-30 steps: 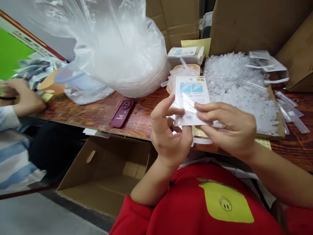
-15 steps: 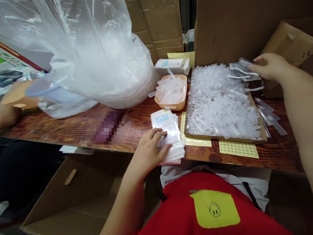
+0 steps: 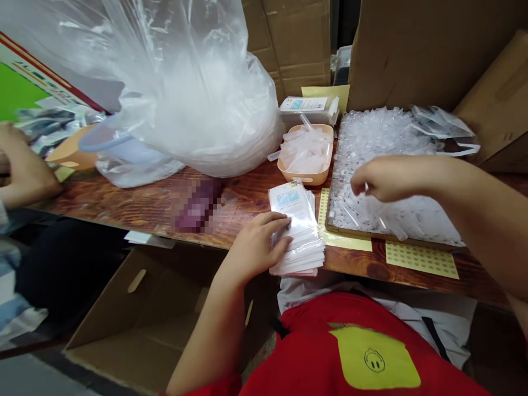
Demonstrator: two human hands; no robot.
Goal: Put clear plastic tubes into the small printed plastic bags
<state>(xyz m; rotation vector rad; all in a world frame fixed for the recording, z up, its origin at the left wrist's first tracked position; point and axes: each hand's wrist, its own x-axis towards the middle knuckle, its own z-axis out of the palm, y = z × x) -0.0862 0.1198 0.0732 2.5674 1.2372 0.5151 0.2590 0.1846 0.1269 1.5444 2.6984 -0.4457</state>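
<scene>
Plastic packet stack (image 3: 297,234) long axis toward far edge, under flat left hand (image 3: 258,245); right hand (image 3: 385,179) pinching sleeve (image 3: 371,212).

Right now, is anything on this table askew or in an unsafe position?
Yes. The stack of packets under the left hand is fanned out unevenly, and its near end juts past the table edge. One tube sticks out of the beige tray.

A pixelated patch (image 3: 198,204) masks an item on the wooden table (image 3: 124,201) — its identity cannot be told. The right hand (image 3: 381,179) curls over the tray of clear plastic pieces (image 3: 371,143), hiding whatever its fingertips pinch; print on the stack of packets (image 3: 299,236) is too small to read. A co-worker's hand (image 3: 22,170) is cut off by the left edge.
</scene>
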